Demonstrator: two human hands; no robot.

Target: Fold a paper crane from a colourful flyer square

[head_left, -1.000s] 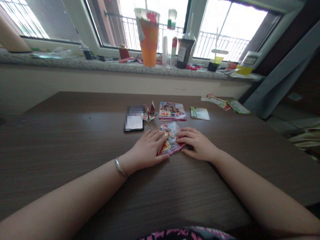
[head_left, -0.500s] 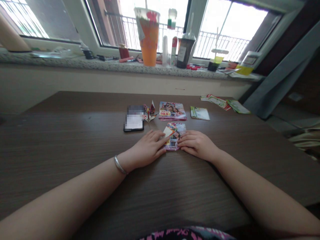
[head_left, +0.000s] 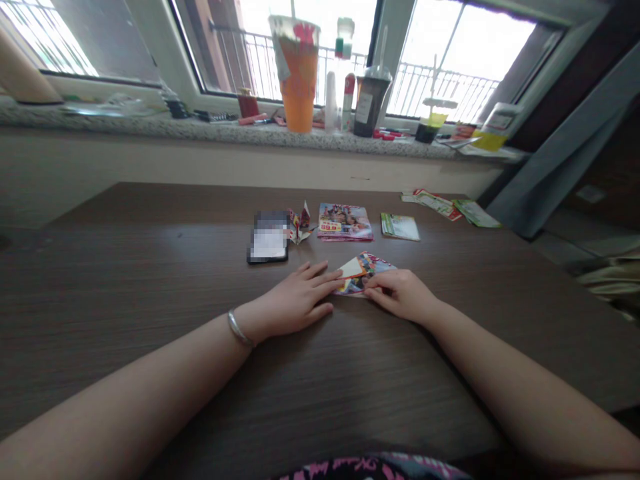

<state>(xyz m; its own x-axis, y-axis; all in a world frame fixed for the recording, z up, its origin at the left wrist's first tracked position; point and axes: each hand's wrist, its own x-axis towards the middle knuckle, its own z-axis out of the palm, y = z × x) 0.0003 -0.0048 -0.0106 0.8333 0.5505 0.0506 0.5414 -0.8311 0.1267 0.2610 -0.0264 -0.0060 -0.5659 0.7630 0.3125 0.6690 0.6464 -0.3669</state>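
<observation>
Dark wood-grain table (head_left: pixel 150 267) fills the frame from the lower edge to the stone windowsill (head_left: pixel 150 127) across the top, where an orange cup (head_left: pixel 299 73) stands.

Head view. The printed sheet (head_left: pixel 363 270) lies flat at frame centre, between both hands. Half a second ago it was a compact upright rectangle. Now it is lower and wider, with a white face turned out at its left corner, so one layer has been laid over.

The left hand (head_left: pixel 295 300) lies open and flat, palm down, fingertips on the sheet's left corner. The right hand (head_left: pixel 400 293) is curled, fingertips at the sheet's near edge. Whether it pinches or only presses cannot be told.

Just above the sheet, left to right, lie a phone (head_left: pixel 269 240), a paper crane (head_left: pixel 299 225), a stack of printed sheets (head_left: pixel 344 222) and a green leaflet (head_left: pixel 399 227). All are near but apart from it. Bare tabletop extends toward the lower frame and the left. The table's right edge lies well apart from the right hand.
</observation>
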